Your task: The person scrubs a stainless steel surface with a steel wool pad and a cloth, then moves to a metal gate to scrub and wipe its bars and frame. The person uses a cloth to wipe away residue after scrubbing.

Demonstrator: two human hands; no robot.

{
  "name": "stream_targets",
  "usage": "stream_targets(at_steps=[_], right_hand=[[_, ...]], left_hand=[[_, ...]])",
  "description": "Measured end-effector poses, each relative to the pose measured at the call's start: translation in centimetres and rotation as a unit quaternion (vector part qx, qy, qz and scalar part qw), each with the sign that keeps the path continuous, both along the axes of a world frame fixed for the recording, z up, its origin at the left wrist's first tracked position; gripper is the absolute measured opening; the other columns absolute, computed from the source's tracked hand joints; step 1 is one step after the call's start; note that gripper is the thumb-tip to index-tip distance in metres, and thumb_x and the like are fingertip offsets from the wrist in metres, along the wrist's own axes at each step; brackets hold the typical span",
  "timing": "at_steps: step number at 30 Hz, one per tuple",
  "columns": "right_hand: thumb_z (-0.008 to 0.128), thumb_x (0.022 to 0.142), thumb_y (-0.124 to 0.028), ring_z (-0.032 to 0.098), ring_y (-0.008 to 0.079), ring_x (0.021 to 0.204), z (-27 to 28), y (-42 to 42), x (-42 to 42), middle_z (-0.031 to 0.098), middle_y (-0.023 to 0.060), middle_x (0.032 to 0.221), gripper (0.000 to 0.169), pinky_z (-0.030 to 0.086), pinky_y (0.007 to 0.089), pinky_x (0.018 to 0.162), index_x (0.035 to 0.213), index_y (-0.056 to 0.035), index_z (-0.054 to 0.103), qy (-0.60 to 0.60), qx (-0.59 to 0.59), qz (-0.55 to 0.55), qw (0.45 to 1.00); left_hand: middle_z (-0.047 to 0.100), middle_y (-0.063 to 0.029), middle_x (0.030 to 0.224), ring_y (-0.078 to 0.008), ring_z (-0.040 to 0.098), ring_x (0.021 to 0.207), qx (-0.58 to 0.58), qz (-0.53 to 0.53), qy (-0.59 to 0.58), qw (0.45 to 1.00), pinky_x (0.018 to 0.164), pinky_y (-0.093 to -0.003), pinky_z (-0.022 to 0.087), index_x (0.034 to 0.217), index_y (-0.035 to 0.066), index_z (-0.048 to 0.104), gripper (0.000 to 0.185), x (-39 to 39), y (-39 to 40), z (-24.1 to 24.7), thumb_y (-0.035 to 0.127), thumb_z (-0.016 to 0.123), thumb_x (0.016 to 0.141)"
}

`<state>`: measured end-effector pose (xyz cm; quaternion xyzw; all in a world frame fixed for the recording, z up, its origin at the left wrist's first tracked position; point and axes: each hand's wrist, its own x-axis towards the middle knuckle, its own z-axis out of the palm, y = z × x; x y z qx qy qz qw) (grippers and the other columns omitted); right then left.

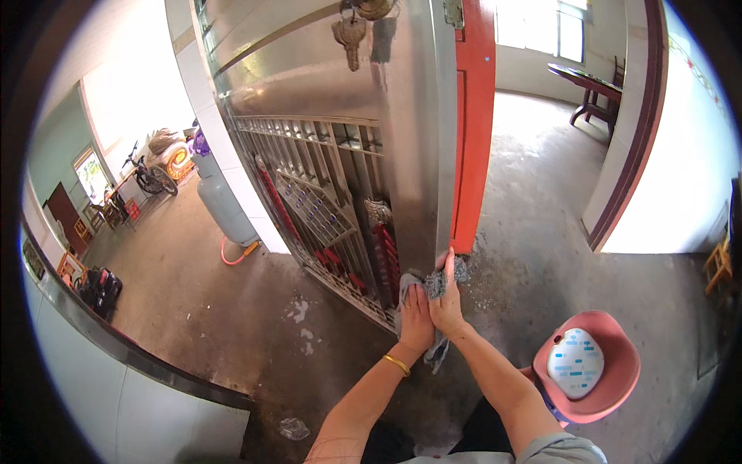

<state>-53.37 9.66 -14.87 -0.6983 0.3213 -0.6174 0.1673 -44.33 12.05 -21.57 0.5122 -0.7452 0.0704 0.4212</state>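
A stainless-steel door [411, 191] stands ajar before me, with red strips showing behind its lower bars. At its bottom corner my left hand [418, 319], below a gold-coloured bangle [396, 365], presses a grey cloth [436, 285] against the door face. My right hand [447, 310] grips the same cloth around the narrow door edge, its fingers pointing up. One end of the cloth hangs below my wrists. Just behind the steel door is a red door panel [474, 145]. Higher up, keys [349, 37] hang from the lock.
A pink plastic chair [620, 371] with a patterned white pad stands at my right. Left of the door are a grey gas cylinder [226, 203] with an orange hose and a bicycle [152, 178]. Clear crumpled plastic [294, 428] and wet patches mark the concrete floor [232, 325].
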Motion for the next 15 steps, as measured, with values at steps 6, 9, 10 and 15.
stream_targets(at_steps=[6, 9, 10, 15], right_hand=[[0.045, 0.087, -0.027, 0.01, 0.0385, 0.139, 9.0, -1.9, -0.5, 0.009, 0.0284, 0.148, 0.076, 0.008, 0.0423, 0.112, 0.141, 0.0109, 0.006, 0.013, -0.139, 0.002, 0.99], [0.036, 0.094, -0.022, 0.012, 0.0376, 0.138, 18.6, -4.2, -0.4, 0.01, 0.0277, 0.148, 0.064, 0.013, 0.0394, 0.112, 0.143, 0.004, 0.005, 0.026, -0.225, -0.025, 0.974], [0.038, 0.095, -0.025, 0.018, 0.0385, 0.136, 22.5, -3.7, -0.3, 0.013, 0.0281, 0.147, 0.066, 0.018, 0.0384, 0.11, 0.144, 0.0013, 0.003, -0.063, -0.155, 0.068, 0.984], [0.038, 0.097, -0.02, 0.029, 0.0296, 0.132, 22.8, -4.3, -1.3, 0.024, 0.0216, 0.145, 0.068, 0.022, 0.0364, 0.108, 0.145, -0.0051, -0.008, -0.056, -0.156, 0.142, 0.976]], left_hand=[[0.02, -0.0359, 0.139, -0.0457, 0.021, 0.132, -0.051, -0.024, 0.059, 0.997, 0.109, -0.0533, 0.013, 0.135, -0.015, 0.019, 0.067, -0.6, -1.1, 9.3, 0.006, 0.048, 0.078], [0.02, -0.0326, 0.141, -0.0413, 0.021, 0.134, -0.14, -0.017, 0.032, 0.989, 0.109, -0.0566, 0.006, 0.139, -0.009, 0.013, 0.088, -0.5, -0.9, 19.8, 0.016, 0.063, 0.071], [0.019, -0.0309, 0.142, -0.0404, 0.022, 0.134, -0.157, -0.005, 0.024, 0.987, 0.109, -0.0569, 0.006, 0.139, -0.009, 0.01, 0.098, -0.9, -1.1, 22.5, 0.019, 0.069, 0.066], [0.031, -0.0246, 0.134, -0.0367, 0.037, 0.122, -0.237, -0.01, -0.095, 0.967, 0.106, -0.0626, 0.011, 0.137, -0.004, 0.018, 0.087, -0.6, -1.9, 25.1, 0.02, 0.065, 0.068]])
